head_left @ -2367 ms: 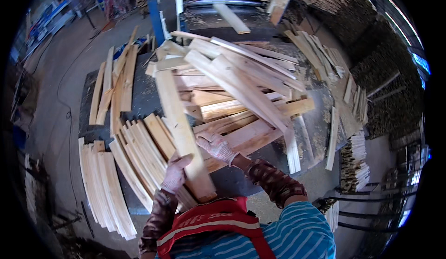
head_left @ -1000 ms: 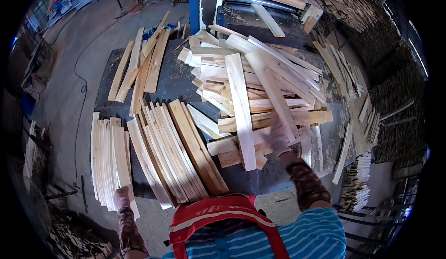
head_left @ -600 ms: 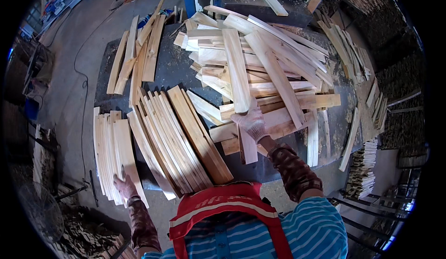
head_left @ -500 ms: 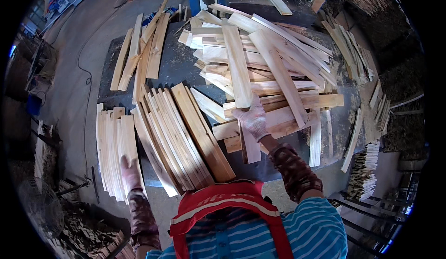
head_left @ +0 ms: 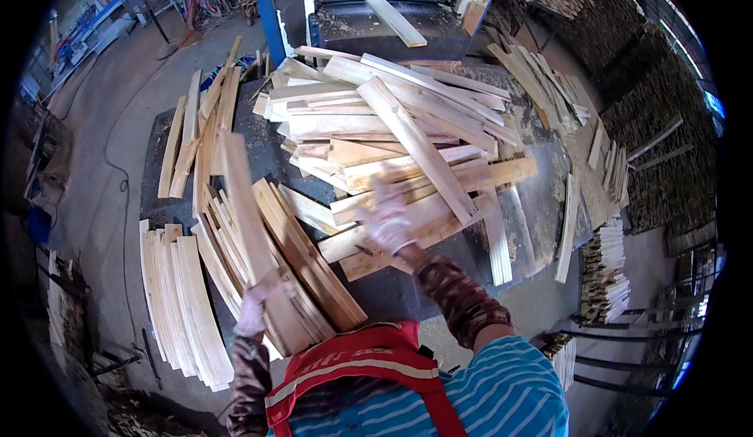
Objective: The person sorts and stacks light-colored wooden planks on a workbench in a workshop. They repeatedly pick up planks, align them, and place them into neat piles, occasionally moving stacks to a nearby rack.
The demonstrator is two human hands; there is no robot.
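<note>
My gloved left hand [head_left: 260,305] is closed on the lower part of a pale wooden plank [head_left: 249,217], which is tilted and slightly blurred above a row of planks stood on edge [head_left: 222,241]. To its left lies another tight row of planks [head_left: 179,304]. My gloved right hand [head_left: 386,219] is smeared by motion over the near side of a loose, crisscrossed heap of planks [head_left: 345,127]. Its thumb and fingers look apart, with no plank in them. One long board [head_left: 420,147] lies slantwise on top of the heap, just right of that hand.
A dark table [head_left: 541,241] carries the planks. Beyond it stands a blue-framed machine [head_left: 281,21] with a board [head_left: 396,23] on its bed. Several boards [head_left: 202,123] lie at the table's far left. Stacked strips [head_left: 605,272] stand at the right, and a cable [head_left: 125,170] crosses the floor.
The plank that my right hand gripped over the heap is now in my left hand, above the left rows. My right hand has come off it. The whole view has shifted, showing more of the machine.
</note>
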